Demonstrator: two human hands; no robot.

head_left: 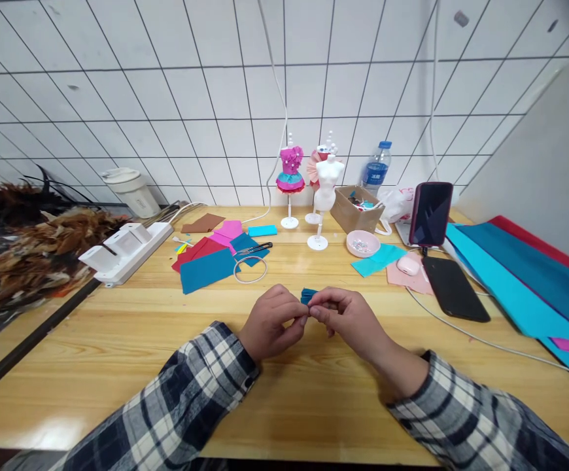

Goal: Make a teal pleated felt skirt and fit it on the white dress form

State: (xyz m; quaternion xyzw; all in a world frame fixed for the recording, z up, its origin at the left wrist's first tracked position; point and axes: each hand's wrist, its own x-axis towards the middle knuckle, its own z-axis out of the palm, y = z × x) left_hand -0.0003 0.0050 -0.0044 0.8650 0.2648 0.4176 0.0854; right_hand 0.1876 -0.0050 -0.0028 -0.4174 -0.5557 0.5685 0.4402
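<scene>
Both hands meet over the middle of the wooden table, fingertips pinched together. Between them sticks up a small piece of dark blue pleated fabric [307,296], its lower edge hidden by the fingers. My left hand [275,322] pinches it from the left with thumb and forefinger. From the right, my right hand [346,317] grips it with its fingers curled. Beyond the hands lie a pale ring [250,269], black-handled thread snips [255,249] and a flat blue fabric piece [210,271]. A bare white mini dress form [328,180] stands farther back.
A dressed mini form [292,173], a cardboard box [356,212] and a pink dish [363,244] stand at the back. On the right are phones [454,288], a cable [485,340] and fabric sheets [524,281]. A power strip [135,252] and feathers [39,242] are left.
</scene>
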